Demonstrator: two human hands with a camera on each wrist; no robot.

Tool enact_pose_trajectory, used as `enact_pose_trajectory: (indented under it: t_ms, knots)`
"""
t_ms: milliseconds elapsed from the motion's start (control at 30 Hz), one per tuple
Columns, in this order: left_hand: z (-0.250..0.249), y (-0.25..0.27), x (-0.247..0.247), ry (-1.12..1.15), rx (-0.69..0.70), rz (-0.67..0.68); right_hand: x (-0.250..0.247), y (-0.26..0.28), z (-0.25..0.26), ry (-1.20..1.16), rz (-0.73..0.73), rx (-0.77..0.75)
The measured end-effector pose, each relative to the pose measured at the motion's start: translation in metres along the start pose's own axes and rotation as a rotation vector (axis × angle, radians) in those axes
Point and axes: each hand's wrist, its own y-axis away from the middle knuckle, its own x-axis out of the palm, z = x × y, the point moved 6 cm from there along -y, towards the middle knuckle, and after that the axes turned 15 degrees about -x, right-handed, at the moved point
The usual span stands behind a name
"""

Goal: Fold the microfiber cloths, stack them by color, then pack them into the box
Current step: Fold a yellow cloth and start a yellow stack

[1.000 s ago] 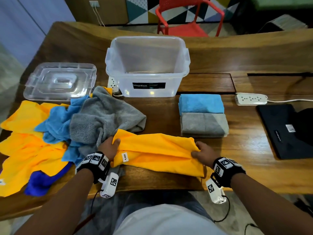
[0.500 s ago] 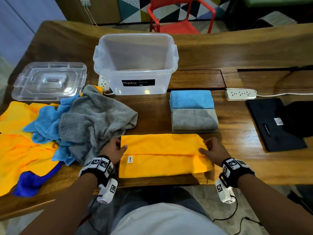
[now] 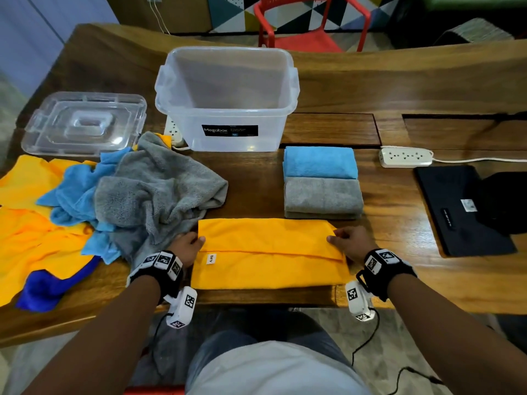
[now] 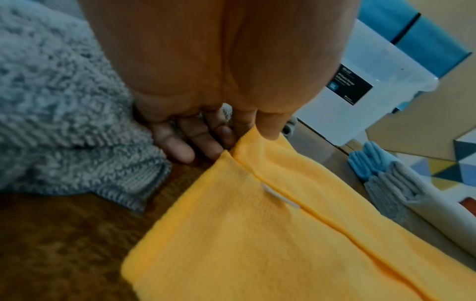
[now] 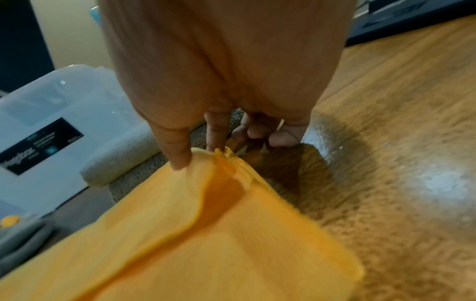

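The folded orange microfiber cloth (image 3: pixel 268 252) lies flat as a long band on the wooden surface (image 3: pixel 399 223) at its near edge, its top layer folded toward the person and a small white tag (image 3: pixel 211 258) showing near its left end. The left hand (image 3: pixel 186 246) pinches the cloth's left end between thumb and fingers (image 4: pixel 180 146); the right hand (image 3: pixel 349 242) pinches the right end, thumb on top, remaining fingers curled. At 1 o'clock of the cloth sits a folded grey cloth (image 3: pixel 322 198), with a folded light blue cloth (image 3: pixel 319 162) touching it beyond. At 12 o'clock stands the clear plastic box (image 3: pixel 228 101). At 10 o'clock lies a loose heap of grey, blue and orange cloths (image 3: pixel 128 195), with the clear lid (image 3: pixel 82 122) beyond.
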Motion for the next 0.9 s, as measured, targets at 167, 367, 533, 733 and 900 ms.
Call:
enact_pose_trajectory:
  t_ms: [167, 367, 533, 733, 900]
  knots:
    - [0.001, -0.003, 0.003, -0.052, -0.033, -0.009, -0.001, 0.0, 0.007, -0.027, -0.085, -0.008]
    - [0.004, -0.002, 0.004, -0.012, -0.059, 0.01, -0.003, 0.006, 0.013, -0.196, -0.115, -0.05]
    - [-0.003, 0.003, 0.002, -0.052, -0.093, 0.002, -0.005, 0.007, 0.007, -0.621, -0.207, 0.05]
    - [-0.002, 0.002, 0.001, 0.01, -0.133, 0.046, -0.014, 0.009, 0.009, -0.822, -0.307, 0.035]
    - [0.0, 0.001, 0.001, 0.088, -0.146, 0.14, -0.009, 0.01, 0.008, -0.529, -0.238, -0.079]
